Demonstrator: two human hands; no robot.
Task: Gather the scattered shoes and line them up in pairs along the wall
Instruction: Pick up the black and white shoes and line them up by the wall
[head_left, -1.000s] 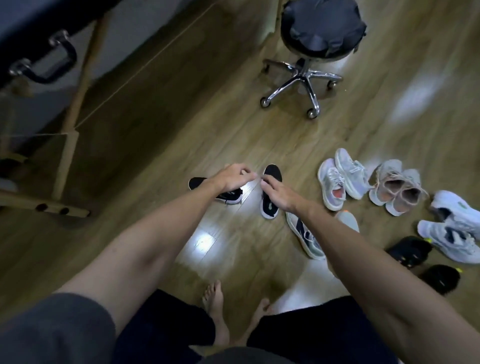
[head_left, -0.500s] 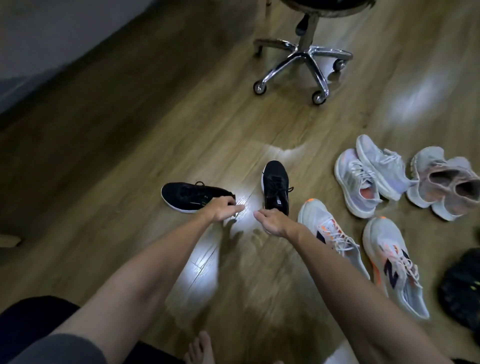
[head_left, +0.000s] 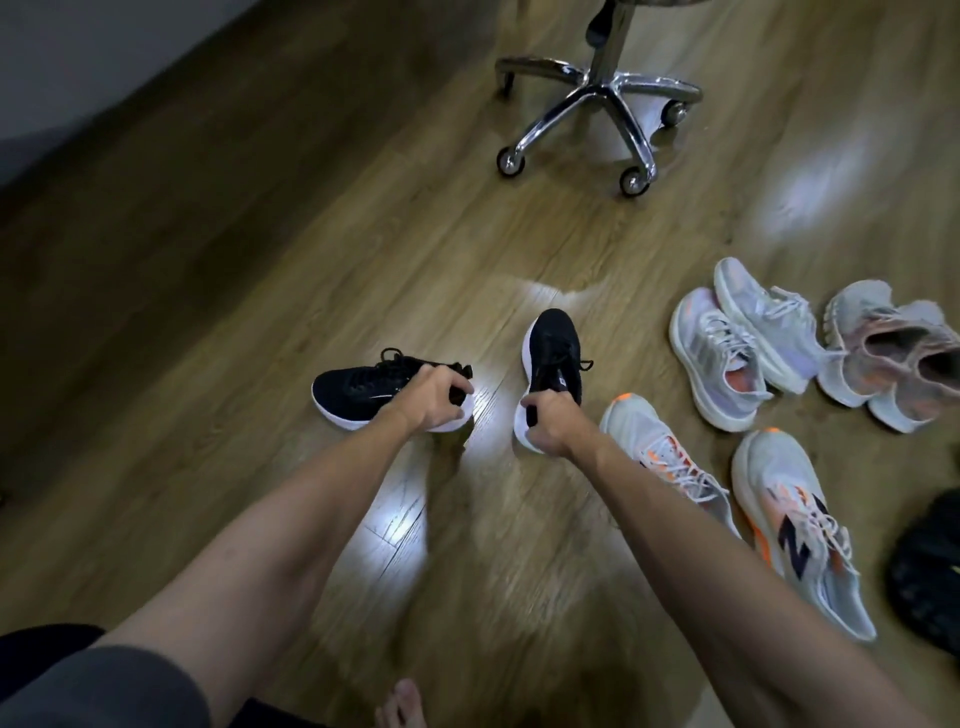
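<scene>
We find the left hand (head_left: 431, 397) clamped on one black shoe's (head_left: 363, 387) heel, the right hand (head_left: 553, 426) likewise gripping its mate (head_left: 553, 353) (both short of the chair base (head_left: 597, 98)).

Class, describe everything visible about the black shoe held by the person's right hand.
The black shoe is a lace-up trainer with a dark knit-looking upper and a thick white sole. Its toe points away from the person. The right hand grips its heel. It sits on the wooden floor, apart from the other black shoe.

Left hand (head_left: 431, 397), right hand (head_left: 553, 428) each grip black sneaker (head_left: 553, 353).
</scene>
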